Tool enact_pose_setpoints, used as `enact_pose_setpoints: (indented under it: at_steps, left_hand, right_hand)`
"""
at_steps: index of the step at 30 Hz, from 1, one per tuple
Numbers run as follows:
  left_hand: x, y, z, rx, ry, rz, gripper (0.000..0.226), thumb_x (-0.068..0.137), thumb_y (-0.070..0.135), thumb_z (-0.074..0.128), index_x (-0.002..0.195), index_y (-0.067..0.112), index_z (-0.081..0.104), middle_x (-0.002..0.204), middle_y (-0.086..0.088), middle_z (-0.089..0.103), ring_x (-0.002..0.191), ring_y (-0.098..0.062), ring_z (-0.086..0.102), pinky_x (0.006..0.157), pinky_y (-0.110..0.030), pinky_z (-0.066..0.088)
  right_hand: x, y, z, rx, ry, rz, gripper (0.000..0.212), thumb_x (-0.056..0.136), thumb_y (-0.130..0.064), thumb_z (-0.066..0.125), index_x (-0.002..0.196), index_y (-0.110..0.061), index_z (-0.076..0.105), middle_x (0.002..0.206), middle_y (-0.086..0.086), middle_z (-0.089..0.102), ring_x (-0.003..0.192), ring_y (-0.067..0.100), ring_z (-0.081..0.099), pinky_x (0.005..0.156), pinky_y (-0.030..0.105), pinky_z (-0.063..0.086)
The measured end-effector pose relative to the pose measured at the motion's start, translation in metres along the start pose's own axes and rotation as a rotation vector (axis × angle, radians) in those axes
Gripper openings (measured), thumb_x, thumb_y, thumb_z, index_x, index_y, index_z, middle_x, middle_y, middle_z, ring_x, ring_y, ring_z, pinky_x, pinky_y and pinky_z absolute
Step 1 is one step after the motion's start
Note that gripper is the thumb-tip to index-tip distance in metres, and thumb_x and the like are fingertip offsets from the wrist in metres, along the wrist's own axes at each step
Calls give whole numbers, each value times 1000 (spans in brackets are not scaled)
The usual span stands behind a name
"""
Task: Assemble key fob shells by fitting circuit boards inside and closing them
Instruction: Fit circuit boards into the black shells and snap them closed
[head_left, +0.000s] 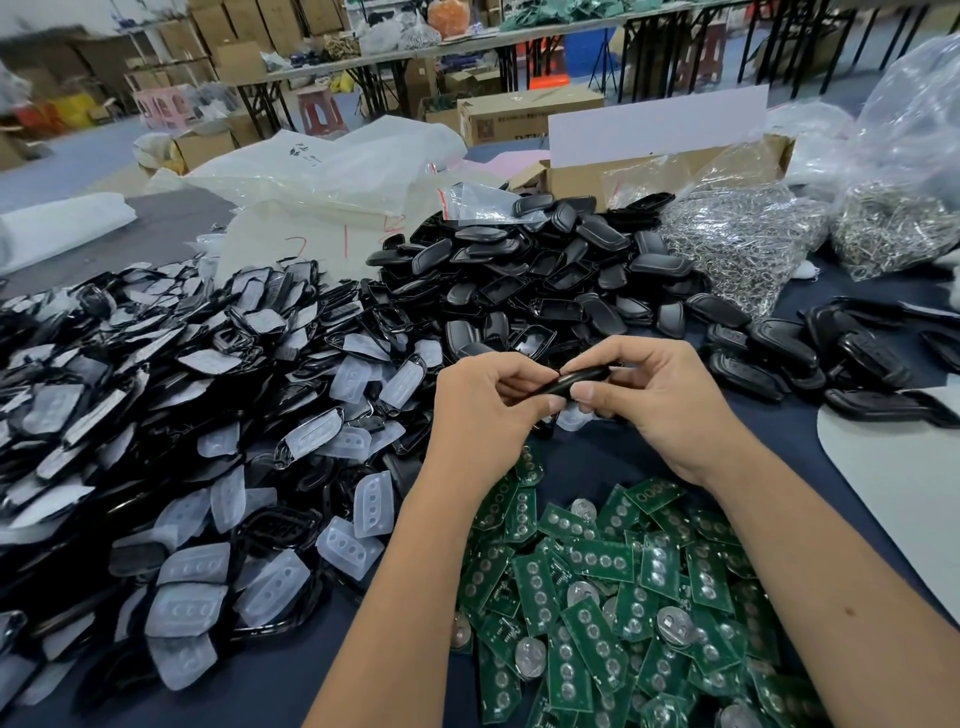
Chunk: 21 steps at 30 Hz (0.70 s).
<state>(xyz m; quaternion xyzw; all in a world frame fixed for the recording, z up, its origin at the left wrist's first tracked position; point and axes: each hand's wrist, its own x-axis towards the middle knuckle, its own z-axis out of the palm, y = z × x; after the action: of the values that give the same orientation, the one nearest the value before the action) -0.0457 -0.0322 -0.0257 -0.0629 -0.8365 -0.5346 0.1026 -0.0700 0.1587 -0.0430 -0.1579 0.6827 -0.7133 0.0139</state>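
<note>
Two hands meet above the dark table (587, 462), and between them we see one black key fob shell (581, 383), held edge-on just over the near edge of the shell heaps. Our left hand (485, 402) curls its fingers round the left end of the shell, thumb on top. Our right hand (647, 397) pinches the right end, thumb (587, 391) pressed on the near side and fingers wrapped over the far side. Whether the shell's two halves are fully shut we cannot tell, since the fingers hide most of the seam.

Near us, under both forearms, lies a spread of green circuit boards (602, 592), many with round silver coin cells showing. To the left we see a broad heap of shell frames with translucent button pads (208, 467). Far of the hands rises a pile of black shell backs (540, 270), and to the right of the hands a smaller group of closed black fobs (810, 353) lies on the table. Farther right, clear bags of metal key rings (748, 239) sit beside a cardboard box (597, 176). A crumpled white plastic bag (332, 166) lies at the far left of the table.
</note>
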Motion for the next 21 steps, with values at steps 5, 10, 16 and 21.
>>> enact_pose_setpoints:
  at_steps: [5, 10, 16, 21]
  left_hand:
    - [0, -2, -1, 12, -15, 16, 21, 76, 1, 88, 85, 17, 79, 80, 5, 73, 78, -12, 69, 75, -26, 60]
    - [0, -4, 0, 19, 0, 33, 20, 75, -1, 88, 89, 9, 78, 84, 3, 73, 76, -9, 69, 75, -24, 60]
    - [-4, -3, 5, 96, 35, 135, 38, 75, 9, 88, 104, 25, 70, 82, 11, 71, 80, -3, 68, 74, -18, 57]
    - [-1, -5, 6, 63, 70, 83, 51, 76, 9, 88, 111, 37, 64, 80, 11, 72, 78, -3, 71, 72, -21, 58]
  right_hand:
    - [-1, -1, -1, -23, -28, -13, 19, 85, 4, 79, 100, -6, 78, 83, 20, 75, 72, 19, 67, 70, 26, 57]
    - [0, -1, 3, -226, -21, -80, 17, 92, -2, 76, 99, -18, 79, 75, -2, 73, 68, 12, 67, 67, 23, 52]
    - [2, -1, 9, -423, -8, -187, 20, 88, -2, 79, 94, -21, 79, 89, -4, 73, 77, 30, 70, 73, 54, 57]
    - [2, 1, 10, -372, 38, -168, 29, 86, -10, 83, 110, -25, 77, 99, -5, 76, 82, 21, 75, 80, 48, 62]
